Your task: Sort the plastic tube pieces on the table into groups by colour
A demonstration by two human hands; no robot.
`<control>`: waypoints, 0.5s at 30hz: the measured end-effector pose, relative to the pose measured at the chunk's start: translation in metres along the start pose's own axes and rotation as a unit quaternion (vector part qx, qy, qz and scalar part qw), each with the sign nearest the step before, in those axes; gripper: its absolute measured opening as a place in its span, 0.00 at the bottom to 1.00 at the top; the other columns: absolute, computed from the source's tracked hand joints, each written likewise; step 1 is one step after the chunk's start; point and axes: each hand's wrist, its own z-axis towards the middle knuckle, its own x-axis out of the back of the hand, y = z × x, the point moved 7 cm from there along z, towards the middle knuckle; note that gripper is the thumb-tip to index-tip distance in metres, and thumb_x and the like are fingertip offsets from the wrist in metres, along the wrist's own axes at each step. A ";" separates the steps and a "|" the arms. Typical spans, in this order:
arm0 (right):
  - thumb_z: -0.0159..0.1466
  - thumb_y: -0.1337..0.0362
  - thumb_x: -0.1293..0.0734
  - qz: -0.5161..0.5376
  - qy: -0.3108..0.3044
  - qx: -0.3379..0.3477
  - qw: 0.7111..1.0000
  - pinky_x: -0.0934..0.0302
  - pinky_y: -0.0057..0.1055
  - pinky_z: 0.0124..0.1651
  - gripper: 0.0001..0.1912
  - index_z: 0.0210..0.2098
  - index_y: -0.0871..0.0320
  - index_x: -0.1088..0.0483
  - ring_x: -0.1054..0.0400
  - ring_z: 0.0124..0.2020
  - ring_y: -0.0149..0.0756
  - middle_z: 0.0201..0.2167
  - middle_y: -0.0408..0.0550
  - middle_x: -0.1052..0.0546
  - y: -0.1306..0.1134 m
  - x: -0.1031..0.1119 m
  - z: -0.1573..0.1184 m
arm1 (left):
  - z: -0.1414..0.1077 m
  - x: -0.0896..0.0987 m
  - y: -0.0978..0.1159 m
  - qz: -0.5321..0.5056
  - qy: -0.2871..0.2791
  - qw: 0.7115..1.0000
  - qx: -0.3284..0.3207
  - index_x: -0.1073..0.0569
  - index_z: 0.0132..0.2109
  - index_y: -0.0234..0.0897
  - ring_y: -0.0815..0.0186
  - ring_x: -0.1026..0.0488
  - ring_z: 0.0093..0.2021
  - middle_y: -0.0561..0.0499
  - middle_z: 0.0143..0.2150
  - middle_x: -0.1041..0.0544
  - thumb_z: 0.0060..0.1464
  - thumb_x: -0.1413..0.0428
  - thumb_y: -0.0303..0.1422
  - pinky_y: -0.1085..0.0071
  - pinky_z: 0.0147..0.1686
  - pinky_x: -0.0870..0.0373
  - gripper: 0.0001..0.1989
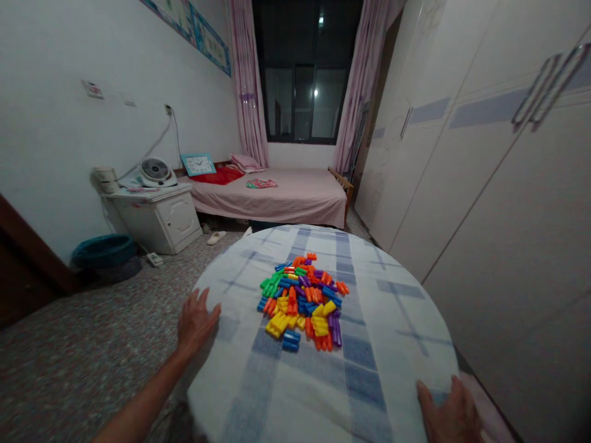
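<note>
left grip (194, 321): bare | left forearm (148, 389): bare | right grip (455, 417): bare

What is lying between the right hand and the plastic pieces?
In the head view, only the checked tablecloth lies between the right hand and the plastic pieces.

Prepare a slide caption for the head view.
Colourful pieces heaped on a tablecloth, left hand and right hand near its edge.

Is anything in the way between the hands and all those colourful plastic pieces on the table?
Nothing I can see. The left hand is at the table's left edge and the right hand at the near right edge. Only flat tablecloth lies between each hand and the colourful plastic pieces.
</note>
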 end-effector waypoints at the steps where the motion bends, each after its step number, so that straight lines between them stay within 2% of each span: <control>1: 0.56 0.43 0.44 0.026 -0.029 -0.054 0.998 0.44 0.59 0.51 0.46 0.60 0.77 0.48 0.44 0.56 0.67 0.55 0.77 0.39 0.013 0.000 -0.002 | -0.007 0.007 -0.024 0.001 -0.008 0.998 0.062 0.38 0.58 0.27 0.45 0.44 0.62 0.33 0.61 0.39 0.51 0.50 0.42 0.48 0.58 0.45 0.31; 3: 0.53 0.42 0.40 0.097 -0.096 -0.167 0.976 0.39 0.54 0.48 0.47 0.57 0.77 0.43 0.37 0.51 0.65 0.49 0.76 0.32 0.030 -0.008 -0.011 | -0.027 0.010 -0.065 -0.051 -0.060 0.975 0.209 0.37 0.56 0.23 0.42 0.38 0.58 0.30 0.55 0.33 0.47 0.46 0.43 0.48 0.53 0.38 0.34; 5: 0.50 0.42 0.36 0.191 -0.137 -0.257 0.937 0.34 0.50 0.44 0.43 0.53 0.72 0.36 0.31 0.45 0.59 0.43 0.69 0.26 0.035 -0.017 -0.022 | -0.053 -0.002 -0.082 -0.192 -0.148 0.915 0.323 0.33 0.52 0.24 0.45 0.30 0.51 0.32 0.47 0.26 0.45 0.42 0.42 0.53 0.47 0.31 0.30; 7: 0.47 0.45 0.33 0.301 -0.146 -0.299 0.894 0.32 0.45 0.42 0.42 0.52 0.69 0.35 0.28 0.41 0.54 0.40 0.63 0.24 0.032 -0.023 -0.031 | -0.074 -0.018 -0.075 -0.368 -0.224 0.820 0.376 0.29 0.47 0.26 0.50 0.24 0.41 0.37 0.38 0.21 0.47 0.41 0.38 0.58 0.40 0.26 0.22; 9: 0.45 0.47 0.31 0.388 -0.157 -0.305 0.856 0.30 0.41 0.40 0.44 0.54 0.69 0.37 0.27 0.40 0.51 0.39 0.60 0.23 0.026 -0.027 -0.037 | -0.086 -0.026 -0.060 -0.495 -0.259 0.729 0.395 0.28 0.45 0.28 0.56 0.22 0.35 0.41 0.33 0.20 0.49 0.42 0.33 0.62 0.36 0.24 0.17; 10: 0.45 0.47 0.31 0.407 -0.166 -0.303 0.846 0.30 0.41 0.40 0.44 0.55 0.69 0.38 0.27 0.40 0.50 0.39 0.59 0.23 0.024 -0.027 -0.039 | -0.090 -0.028 -0.055 -0.528 -0.263 0.696 0.409 0.28 0.45 0.28 0.57 0.22 0.33 0.42 0.32 0.20 0.50 0.42 0.31 0.64 0.36 0.24 0.15; 12: 0.45 0.46 0.32 0.401 -0.173 -0.284 0.853 0.29 0.41 0.39 0.43 0.55 0.66 0.37 0.27 0.41 0.51 0.38 0.58 0.22 0.020 -0.025 -0.040 | -0.094 -0.030 -0.049 -0.556 -0.261 0.659 0.434 0.28 0.46 0.28 0.59 0.21 0.32 0.44 0.30 0.20 0.52 0.43 0.29 0.65 0.37 0.24 0.14; 15: 0.46 0.44 0.36 0.338 -0.145 -0.220 0.904 0.29 0.41 0.41 0.40 0.54 0.57 0.35 0.29 0.47 0.51 0.41 0.54 0.22 0.013 -0.014 -0.030 | -0.091 -0.031 -0.047 -0.565 -0.254 0.642 0.451 0.28 0.48 0.28 0.60 0.21 0.32 0.45 0.30 0.20 0.54 0.45 0.28 0.66 0.38 0.24 0.14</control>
